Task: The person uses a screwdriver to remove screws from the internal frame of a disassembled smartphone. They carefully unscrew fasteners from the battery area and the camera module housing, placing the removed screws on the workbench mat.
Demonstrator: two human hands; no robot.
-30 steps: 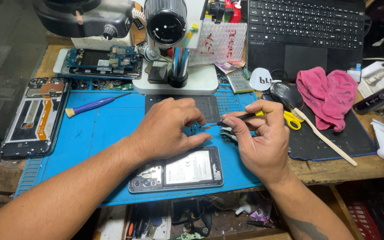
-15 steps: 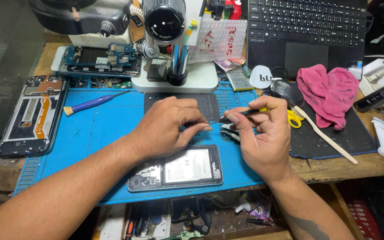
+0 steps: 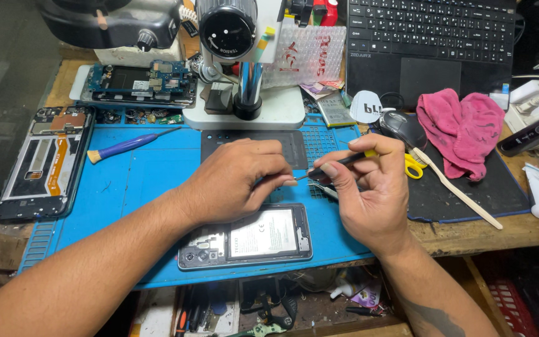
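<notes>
- Centre of frame: the left hand pinches a very small part at its fingertips; the part is too small to identify.
- Right of centre: the right hand is closed round a dark slim tool with a yellow band, whose tip meets the left fingertips.
- Lower centre: an opened phone, back cover off, lies on the blue work mat just below both hands.
- Upper centre: a microscope stands behind the hands; a purple-handled screwdriver lies left on the mat.
- Right: a pink cloth and a laptop.
- Technique, as a judgement: keep both wrists braced on the mat, hold the part low over it, and press the tip lightly so the piece is not flicked away.
</notes>
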